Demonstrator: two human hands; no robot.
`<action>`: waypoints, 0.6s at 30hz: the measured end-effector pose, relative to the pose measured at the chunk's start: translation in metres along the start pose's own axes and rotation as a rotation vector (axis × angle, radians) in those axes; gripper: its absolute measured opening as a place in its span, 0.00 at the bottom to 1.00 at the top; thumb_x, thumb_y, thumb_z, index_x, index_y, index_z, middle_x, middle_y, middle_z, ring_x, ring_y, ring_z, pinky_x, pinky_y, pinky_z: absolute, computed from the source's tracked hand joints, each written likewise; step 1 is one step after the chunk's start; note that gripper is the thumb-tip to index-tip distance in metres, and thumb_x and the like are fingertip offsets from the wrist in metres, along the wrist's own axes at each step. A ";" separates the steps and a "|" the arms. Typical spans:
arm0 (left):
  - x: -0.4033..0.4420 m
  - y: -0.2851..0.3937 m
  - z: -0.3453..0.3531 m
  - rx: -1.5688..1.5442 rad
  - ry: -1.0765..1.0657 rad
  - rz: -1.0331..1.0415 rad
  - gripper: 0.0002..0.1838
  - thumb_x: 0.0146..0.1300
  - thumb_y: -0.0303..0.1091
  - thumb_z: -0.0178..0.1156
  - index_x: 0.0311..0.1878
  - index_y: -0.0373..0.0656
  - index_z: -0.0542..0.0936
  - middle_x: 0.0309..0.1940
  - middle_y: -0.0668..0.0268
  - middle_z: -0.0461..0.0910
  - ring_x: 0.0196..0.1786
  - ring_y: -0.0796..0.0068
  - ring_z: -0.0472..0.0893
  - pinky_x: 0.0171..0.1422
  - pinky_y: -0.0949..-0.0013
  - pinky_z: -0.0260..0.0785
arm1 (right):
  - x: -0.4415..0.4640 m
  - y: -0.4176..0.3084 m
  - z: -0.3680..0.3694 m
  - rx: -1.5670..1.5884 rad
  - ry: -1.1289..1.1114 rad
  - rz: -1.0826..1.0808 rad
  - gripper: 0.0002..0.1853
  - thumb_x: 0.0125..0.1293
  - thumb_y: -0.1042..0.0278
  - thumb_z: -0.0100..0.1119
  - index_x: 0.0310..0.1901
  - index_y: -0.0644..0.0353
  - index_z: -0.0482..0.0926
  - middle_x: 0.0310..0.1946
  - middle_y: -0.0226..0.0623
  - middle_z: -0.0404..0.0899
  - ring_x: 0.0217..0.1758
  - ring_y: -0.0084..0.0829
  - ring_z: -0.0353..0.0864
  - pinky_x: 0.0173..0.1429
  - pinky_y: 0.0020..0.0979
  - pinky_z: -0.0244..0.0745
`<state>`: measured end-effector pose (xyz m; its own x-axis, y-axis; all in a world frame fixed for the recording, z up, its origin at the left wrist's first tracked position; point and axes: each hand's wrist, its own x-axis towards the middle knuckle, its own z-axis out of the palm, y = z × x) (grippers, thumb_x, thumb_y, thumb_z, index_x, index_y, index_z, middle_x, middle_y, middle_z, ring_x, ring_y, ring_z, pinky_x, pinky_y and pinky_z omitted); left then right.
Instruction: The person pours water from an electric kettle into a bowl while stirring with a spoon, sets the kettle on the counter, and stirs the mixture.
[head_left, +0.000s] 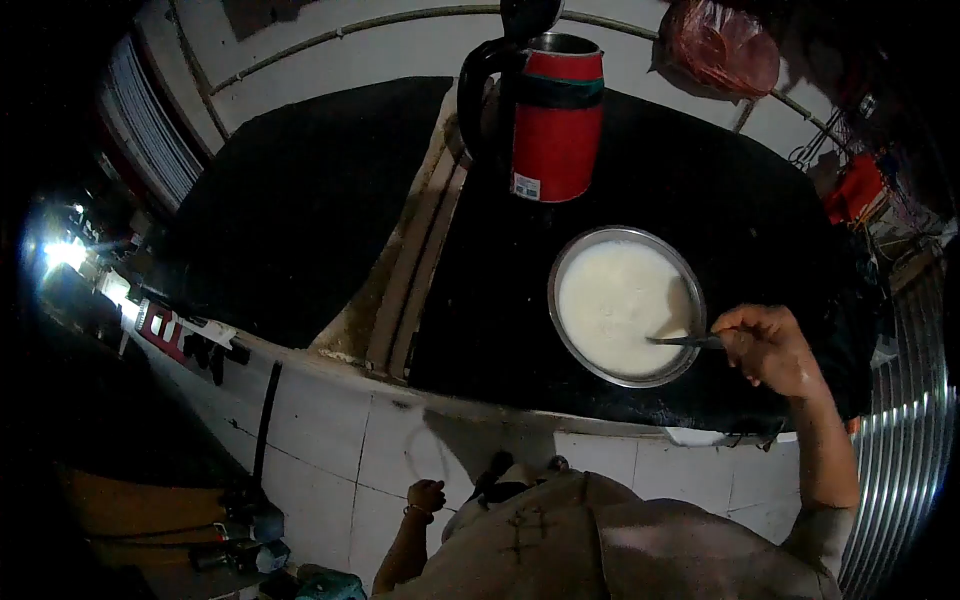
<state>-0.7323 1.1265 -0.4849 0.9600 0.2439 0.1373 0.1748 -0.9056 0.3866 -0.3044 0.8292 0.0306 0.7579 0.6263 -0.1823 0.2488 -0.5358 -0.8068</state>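
A round metal bowl (pixel 556 318) filled with white, milky liquid (pixel 615 295) stands on the black-covered counter. My right hand (pixel 768 345) is at the bowl's right side, its fingers closed on a slim, dark utensil (pixel 690 341). The utensil reaches over the rim and its far end meets the liquid, so I cannot tell whether it is a spoon or a knife. Low in front of the counter, beside my body, my left hand (pixel 427 496) hangs with curled fingers and nothing visible in it.
Behind the bowl stands a red jug (pixel 556 150) with a black handle and raised lid. A raised strip (pixel 420 240) divides the black counter surface (pixel 310 200). A pinkish plastic bag (pixel 722 50) hangs by the wall. Ridged metal sheeting (pixel 905 470) is at the right.
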 end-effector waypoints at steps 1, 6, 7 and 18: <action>0.005 0.008 -0.006 -0.003 -0.002 0.001 0.10 0.52 0.34 0.60 0.38 0.44 0.78 0.23 0.65 0.79 0.27 0.68 0.78 0.31 0.65 0.73 | -0.002 0.003 -0.006 -0.028 0.030 0.001 0.04 0.61 0.75 0.53 0.33 0.64 0.78 0.17 0.29 0.71 0.13 0.16 0.65 0.15 0.20 0.59; 0.039 0.027 -0.038 0.145 -0.608 -0.283 0.11 0.50 0.37 0.61 0.38 0.48 0.79 0.25 0.65 0.80 0.33 0.67 0.79 0.35 0.64 0.73 | 0.000 -0.002 -0.015 -0.207 0.207 0.024 0.04 0.59 0.77 0.52 0.32 0.64 0.77 0.15 0.29 0.70 0.13 0.16 0.66 0.14 0.20 0.58; 0.031 0.019 -0.026 0.145 -0.609 -0.281 0.11 0.50 0.37 0.61 0.38 0.48 0.79 0.25 0.65 0.80 0.33 0.67 0.79 0.35 0.64 0.73 | 0.002 -0.001 -0.015 -0.207 0.208 0.025 0.04 0.59 0.77 0.52 0.32 0.64 0.77 0.15 0.29 0.70 0.13 0.16 0.66 0.14 0.20 0.58; 0.015 0.011 -0.023 0.093 -0.119 0.027 0.11 0.53 0.34 0.61 0.32 0.34 0.77 0.19 0.62 0.75 0.20 0.69 0.75 0.20 0.66 0.68 | 0.043 0.003 0.021 0.072 0.176 -0.080 0.05 0.62 0.76 0.49 0.34 0.64 0.76 0.16 0.28 0.70 0.12 0.15 0.63 0.14 0.19 0.58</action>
<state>-0.7205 1.1280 -0.4578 0.9829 0.1807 0.0352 0.1624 -0.9410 0.2968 -0.2840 0.8666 0.0085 0.8330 0.5530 -0.0203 0.2731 -0.4427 -0.8540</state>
